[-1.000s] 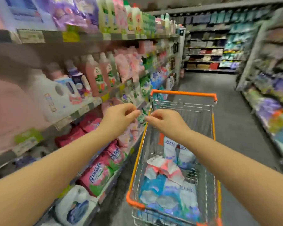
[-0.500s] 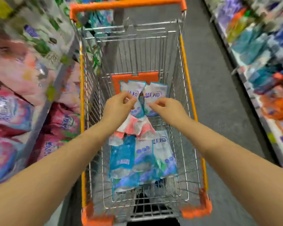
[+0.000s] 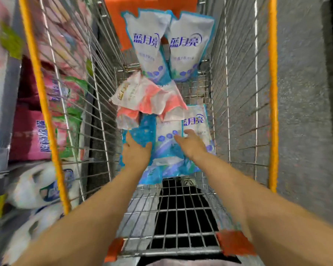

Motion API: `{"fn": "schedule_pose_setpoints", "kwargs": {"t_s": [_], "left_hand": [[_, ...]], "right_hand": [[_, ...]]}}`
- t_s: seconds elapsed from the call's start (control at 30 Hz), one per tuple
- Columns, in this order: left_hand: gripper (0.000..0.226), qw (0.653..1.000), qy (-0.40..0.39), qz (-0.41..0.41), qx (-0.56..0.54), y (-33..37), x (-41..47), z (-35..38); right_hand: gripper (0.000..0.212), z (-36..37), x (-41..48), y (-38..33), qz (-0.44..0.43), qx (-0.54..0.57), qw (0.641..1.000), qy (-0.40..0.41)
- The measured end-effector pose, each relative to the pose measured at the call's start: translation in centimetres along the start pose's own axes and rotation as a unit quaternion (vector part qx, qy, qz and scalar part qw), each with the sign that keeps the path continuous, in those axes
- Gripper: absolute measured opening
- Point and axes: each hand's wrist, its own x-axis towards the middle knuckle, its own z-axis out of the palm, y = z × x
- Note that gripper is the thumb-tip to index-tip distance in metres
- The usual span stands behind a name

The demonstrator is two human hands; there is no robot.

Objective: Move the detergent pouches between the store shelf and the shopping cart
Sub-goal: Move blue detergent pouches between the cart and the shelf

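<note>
Several detergent pouches lie in the wire shopping cart (image 3: 273,96). Two white-and-blue pouches (image 3: 188,45) lean against the cart's far end. Crumpled pink-and-white pouches (image 3: 146,95) lie in the middle. Nearer me, a speckled blue pouch (image 3: 142,129) lies beside a white-and-blue pouch (image 3: 168,137). My left hand (image 3: 136,152) reaches down onto the speckled blue pouch with fingers stretched and thumb spread. My right hand (image 3: 192,144) rests with straight fingers on the white-and-blue pouches at the right. Neither hand grips anything.
The store shelf runs along the left of the cart, with pink detergent pouches (image 3: 35,135) and white jugs (image 3: 37,187) on its lower levels. Grey aisle floor (image 3: 304,112) lies to the right. The cart's near end shows bare wire mesh (image 3: 181,217).
My view tipped down into the cart. Both hands dropped from pinched poses above the cart onto the pouches at its bottom, and their fingers uncurled.
</note>
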Motion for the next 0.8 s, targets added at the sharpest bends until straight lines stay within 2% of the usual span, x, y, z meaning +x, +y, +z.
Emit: {"fn": "schedule_pose_setpoints", "kwargs": {"t_s": [0.1,0.2,0.33,0.43,0.5,0.63,0.8], "left_hand": [[0.089,0.997,-0.017,-0.015,0.074,-1.4,1.0,0.8],[0.099,0.992,-0.047,-0.027,0.114,-1.7,1.9,1.1],[0.108,0.983,-0.102,-0.051,0.143,-1.4,2.9,1.0],[0.111,0.980,-0.132,-0.055,0.142,-1.2,3.9,0.9],[0.100,0.977,-0.128,-0.032,0.170,-0.9,4.2,0.7],[0.052,0.965,-0.087,0.029,0.244,-0.2,4.8,-0.7],[0.042,0.953,-0.090,0.061,0.282,0.6,4.4,-2.8]], "right_hand": [[0.054,2.2,0.6,0.7,0.016,-0.006,1.000,-0.017],[0.063,4.0,1.1,1.3,0.018,0.019,0.999,0.018],[0.079,5.3,1.4,1.3,0.011,0.009,1.000,0.024],[0.077,5.9,1.4,1.3,0.001,-0.026,0.998,0.049],[0.076,6.2,1.2,1.4,0.003,-0.042,0.997,0.058],[0.077,6.4,0.5,1.7,0.008,-0.072,0.994,0.085],[0.072,6.3,-0.9,1.3,-0.008,-0.066,0.991,0.119]]}}
